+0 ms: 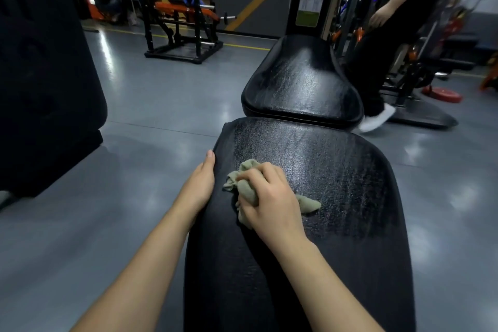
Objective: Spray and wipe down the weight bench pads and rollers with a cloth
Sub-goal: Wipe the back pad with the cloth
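hidden: the near end of the back pad [336,197] and both forearms ran off the bottom edge; the bench frame under the pads was out of sight.
left hand [200,180]: lay against the back pad's left edge. One straight digit showed along the rim, the other fingers were behind the pad's side, so I couldn't tell if it gripped or just rested.
right hand [272,194]: fingers curled round the cloth [246,193], knuckles up, pressing it onto the pad.
cloth: bunched khaki rag, soft and creased, on the left-centre of the back pad. Corners stuck out past the fingers at the top left and past the hand at the right; the middle was covered by the hand.
back pad: long, black, grained vinyl with rounded far corners and a streaky sheen beyond the cloth.
seat pad [301,83]: same black vinyl, a rounded wedge narrowing away, just beyond the back pad across a thin gap.
floor [161,105]: smooth grey, glossy, with lamp glare.
left side: a big dark block [40,62], blurred, no detail readable.
behind: a black and orange rack [183,24] well apart on the floor.
right: another person [377,62] in dark clothes, cut off at the top, white shoe [377,118] near the seat pad's right side; a red plate [442,94] lay beyond.
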The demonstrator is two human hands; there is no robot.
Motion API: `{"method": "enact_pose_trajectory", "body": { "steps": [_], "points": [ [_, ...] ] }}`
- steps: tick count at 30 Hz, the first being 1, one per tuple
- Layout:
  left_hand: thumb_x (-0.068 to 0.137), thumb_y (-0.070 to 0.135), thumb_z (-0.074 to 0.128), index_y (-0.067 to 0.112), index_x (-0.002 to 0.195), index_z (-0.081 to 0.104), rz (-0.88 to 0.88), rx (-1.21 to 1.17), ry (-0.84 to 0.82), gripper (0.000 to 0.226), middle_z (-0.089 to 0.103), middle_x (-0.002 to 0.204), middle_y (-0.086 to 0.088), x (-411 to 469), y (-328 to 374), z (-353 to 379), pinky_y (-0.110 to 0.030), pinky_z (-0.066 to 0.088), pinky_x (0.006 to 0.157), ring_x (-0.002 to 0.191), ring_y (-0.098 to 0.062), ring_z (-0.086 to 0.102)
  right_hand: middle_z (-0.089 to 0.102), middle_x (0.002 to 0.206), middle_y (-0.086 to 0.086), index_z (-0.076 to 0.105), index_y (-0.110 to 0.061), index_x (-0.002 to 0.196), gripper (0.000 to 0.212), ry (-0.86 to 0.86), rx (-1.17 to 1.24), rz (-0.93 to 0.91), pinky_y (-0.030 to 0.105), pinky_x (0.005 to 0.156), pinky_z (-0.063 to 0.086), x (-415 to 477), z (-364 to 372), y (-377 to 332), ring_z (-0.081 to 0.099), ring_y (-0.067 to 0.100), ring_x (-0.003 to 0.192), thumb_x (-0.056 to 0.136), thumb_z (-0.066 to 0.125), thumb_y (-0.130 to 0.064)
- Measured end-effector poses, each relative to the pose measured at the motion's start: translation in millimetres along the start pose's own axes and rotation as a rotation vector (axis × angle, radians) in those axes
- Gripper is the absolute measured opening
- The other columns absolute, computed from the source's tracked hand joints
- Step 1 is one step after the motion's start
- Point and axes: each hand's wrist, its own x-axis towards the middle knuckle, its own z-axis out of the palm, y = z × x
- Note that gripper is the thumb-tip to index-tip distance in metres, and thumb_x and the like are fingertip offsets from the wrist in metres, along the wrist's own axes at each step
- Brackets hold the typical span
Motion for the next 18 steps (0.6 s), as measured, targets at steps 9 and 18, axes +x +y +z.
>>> {"method": "enact_pose_trajectory", "body": {
  "steps": [9, 18],
  "points": [
    [0.05, 0.11, 0.036, 0.036, 0.134, 0.065, -0.022, -0.202, -0.066, 0.116, 0.068, 0.133, 0.005, 15, -14, 1, -0.043, 0.044, 0.112, 0.124, -0.016, 0.062, 0.058, 0.114, 0.001, 0.07, -0.018, 0.102, 0.019, 0.042, -0.041, 0.023, 0.031, 0.081, 0.047, 80, 17, 19, 0.051, 0.024, 0.113, 0.083, 0.07, -0.02],
    [0.06, 0.103, 0.036, 0.032, 0.133, 0.066, -0.044, -0.156, -0.027, 0.106, 0.068, 0.132, 0.005, 15, -7, -1, -0.045, 0.044, 0.112, 0.125, -0.019, 0.061, 0.055, 0.117, 0.002, 0.069, -0.024, 0.111, 0.021, 0.038, -0.133, 0.18, 0.036, 0.081, 0.043, 154, 29, 26, 0.047, 0.025, 0.115, 0.094, 0.06, -0.032]
  ]
}}
